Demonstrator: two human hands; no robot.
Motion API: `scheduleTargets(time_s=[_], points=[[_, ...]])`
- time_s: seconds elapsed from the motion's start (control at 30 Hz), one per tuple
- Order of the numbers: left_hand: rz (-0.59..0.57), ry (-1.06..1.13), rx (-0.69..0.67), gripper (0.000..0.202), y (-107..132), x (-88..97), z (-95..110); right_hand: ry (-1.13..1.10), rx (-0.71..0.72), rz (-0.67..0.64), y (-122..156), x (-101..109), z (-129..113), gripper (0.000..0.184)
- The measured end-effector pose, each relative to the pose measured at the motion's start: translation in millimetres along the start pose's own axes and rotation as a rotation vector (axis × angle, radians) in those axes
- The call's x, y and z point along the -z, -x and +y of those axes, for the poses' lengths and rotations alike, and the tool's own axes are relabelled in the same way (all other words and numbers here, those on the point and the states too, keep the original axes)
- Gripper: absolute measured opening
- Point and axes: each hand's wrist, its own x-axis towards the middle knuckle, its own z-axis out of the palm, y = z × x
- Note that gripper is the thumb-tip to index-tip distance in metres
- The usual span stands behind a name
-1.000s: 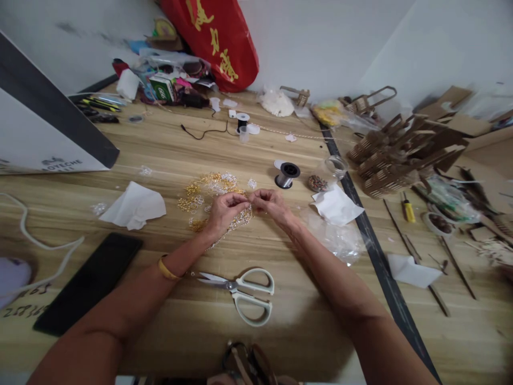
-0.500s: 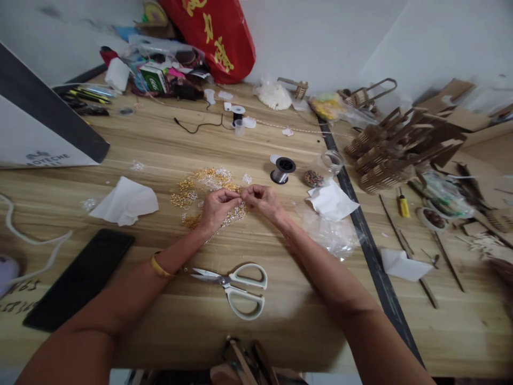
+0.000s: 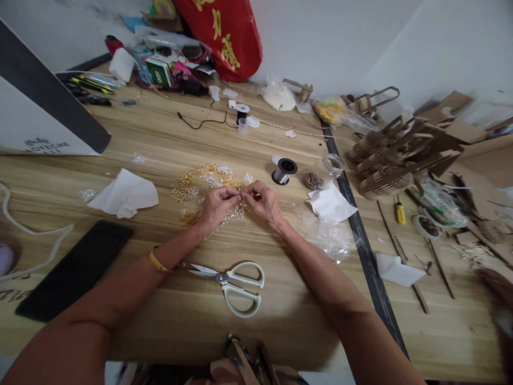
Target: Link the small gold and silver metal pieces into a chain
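Note:
My left hand and my right hand meet fingertip to fingertip over the middle of the table. Both are closed in a pinch; whatever lies between the fingertips is too small to make out. Beneath and around them spread small gold and silver beads and rings, partly hidden by the hands. White-handled scissors lie slightly open on the wood nearer to me. A spool of thin wire stands beyond my right hand.
On the left are a black tablet-like slab, white paper and a large box. To the right lie a tipped jar of beads, a clear plastic bag, small brown baskets and a yellow-handled tool.
The right hand's fingers have shifted slightly, with the back of the hand raised a little. The fingertips still meet. The whole view has moved slightly.

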Motion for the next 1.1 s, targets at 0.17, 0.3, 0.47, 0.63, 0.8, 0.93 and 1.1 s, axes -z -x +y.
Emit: scheduleTargets(time_s=[0.17,0.3,0.47,0.63,0.8,0.93,1.1], points=[[0.000,0.015,-0.001,0.024,-0.9,0.8,-0.3,-0.006,-0.010,0.021,-0.6,0.2,3.0,0.014],[0.007,0.046,0.026,0.025,-2.1,0.6,1.5,0.003,-0.037,0.021,-0.6,0.3,4.0,0.014],[-0.015,0.134,0.063,0.024,-2.9,0.4,2.0,-0.005,-0.032,0.025,-0.5,-0.3,6.5,0.015],[-0.041,0.284,0.128,0.027,-3.3,0.2,4.3,-0.069,-0.111,0.001,-0.9,0.0,8.8,0.019],[-0.105,0.367,0.151,0.023,-4.3,1.6,5.7,-0.118,-0.172,-0.029,-0.9,-0.3,8.9,0.021],[-0.142,0.400,0.170,0.021,-5.3,2.5,4.5,-0.121,-0.165,-0.020,-1.0,-0.1,7.9,0.021],[-0.141,0.382,0.184,0.021,-6.3,1.9,4.6,-0.137,-0.181,-0.031,-1.9,1.2,9.8,0.019]])
